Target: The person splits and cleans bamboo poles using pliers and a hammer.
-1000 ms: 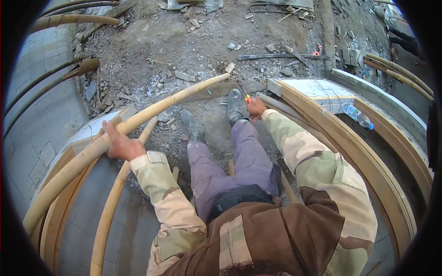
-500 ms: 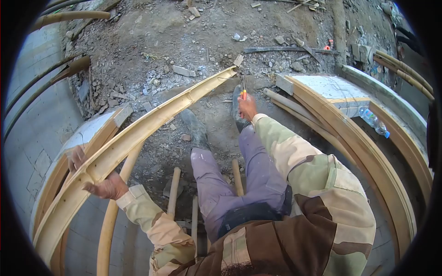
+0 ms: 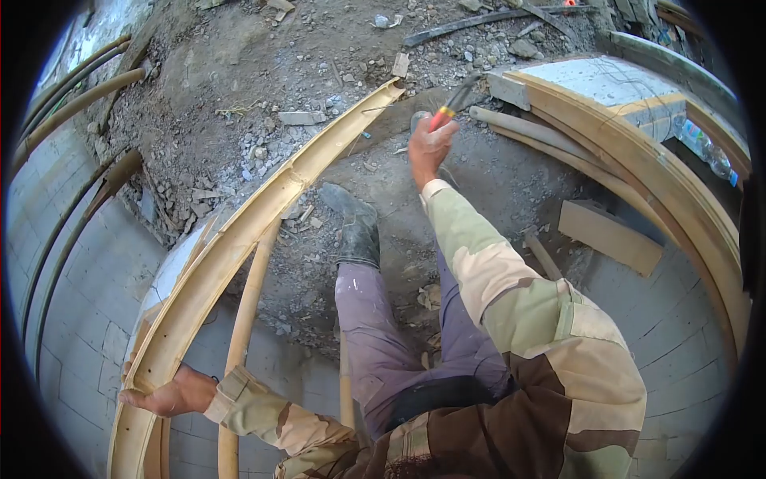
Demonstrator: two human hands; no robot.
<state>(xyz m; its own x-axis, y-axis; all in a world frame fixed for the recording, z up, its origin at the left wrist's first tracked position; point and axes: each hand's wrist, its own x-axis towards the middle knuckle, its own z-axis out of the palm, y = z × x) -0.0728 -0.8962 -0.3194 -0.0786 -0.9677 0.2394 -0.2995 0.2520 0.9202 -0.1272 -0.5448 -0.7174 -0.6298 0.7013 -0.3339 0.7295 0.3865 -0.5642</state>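
A long split bamboo pole [image 3: 231,237], hollow side up with its inner node ridges showing, slants from the lower left to the rubble ahead. My left hand [image 3: 177,391] is closed around its near part, thumb on the inner side. Raised beyond the pole's far end, my right hand [image 3: 431,148] grips what look like pliers [image 3: 443,118] with red and yellow handles; their dark metal end is blurred. A thin wire or nail sticks out near the bamboo's far tip. My boot [image 3: 357,227] stands on the ground right of the pole.
Timber-edged white blocks [image 3: 598,84] and long curved boards lie at the right, beside a plastic bottle [image 3: 706,152]. A loose brick-shaped block [image 3: 610,235] lies below them. Round poles [image 3: 249,307] prop up from beneath. Rubble and a dark plank [image 3: 479,22] lie ahead.
My right hand has lifted the pliers up and away from the bamboo's far end. The pole's near end has shifted right, and my left hand grips lower. The view has turned.
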